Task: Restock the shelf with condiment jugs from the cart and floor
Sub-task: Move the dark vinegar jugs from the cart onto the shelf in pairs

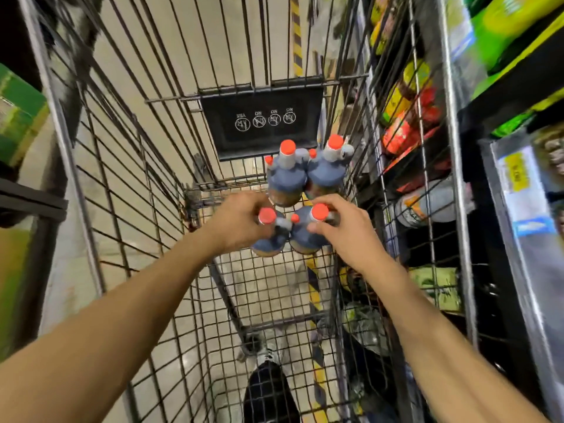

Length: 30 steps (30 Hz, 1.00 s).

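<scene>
Since the jugs stand necks-up in the cart (128, 154), my left hand (241, 221) grasps one jug (270, 236); right fingers (328, 203) pinch another's neck (328, 219), ready to lift both.

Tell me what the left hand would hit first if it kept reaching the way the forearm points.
The left hand already grips the near-left jug. Pushing on along the forearm's line, it would likely meet the far-left jug next, then the cart's black flap; depth is uncertain.
</scene>
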{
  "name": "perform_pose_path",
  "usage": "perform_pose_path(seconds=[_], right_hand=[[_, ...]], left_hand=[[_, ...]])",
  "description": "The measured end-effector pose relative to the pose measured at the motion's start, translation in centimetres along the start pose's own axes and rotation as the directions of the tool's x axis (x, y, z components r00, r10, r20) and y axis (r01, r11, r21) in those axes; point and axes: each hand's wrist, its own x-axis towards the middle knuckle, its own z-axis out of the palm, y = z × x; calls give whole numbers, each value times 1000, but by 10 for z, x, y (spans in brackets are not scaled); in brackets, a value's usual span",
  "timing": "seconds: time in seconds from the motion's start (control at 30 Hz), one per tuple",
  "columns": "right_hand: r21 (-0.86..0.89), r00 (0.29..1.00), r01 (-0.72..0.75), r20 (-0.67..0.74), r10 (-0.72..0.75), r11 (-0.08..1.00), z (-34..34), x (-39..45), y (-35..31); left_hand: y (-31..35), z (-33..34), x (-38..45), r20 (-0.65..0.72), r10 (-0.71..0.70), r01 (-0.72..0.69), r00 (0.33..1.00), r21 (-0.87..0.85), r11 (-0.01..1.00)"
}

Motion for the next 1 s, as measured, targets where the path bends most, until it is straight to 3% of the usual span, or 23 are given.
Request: perform_pose_path(seconds=[0.1,0.2,0.27,0.4,0.53,1.0], right_hand=[[188,998,-52,-25,58,981,10,-6,17],[288,994,-101,-10,108,952,22,-7,40],[295,992,-124,45,116,947,29,-5,53],[324,977,-198,146,158,925,39,9,72],[380,962,-254,191,193,889,45,21,78],[523,968,-243,182,171,817,38,11,77]], left_hand=[[-22,27,-16,-69,-179,138,981,-395,909],[-43,58,-20,42,-279,224,959,-714,663],[-55,71,-17,88,-261,239,961,-736,634],[-64,79,-3,83,-236,232,968,-651,723],[-66,83,10,62,-219,204,974,-669,715],[-58,76,6,174,-183,247,968,-801,546]])
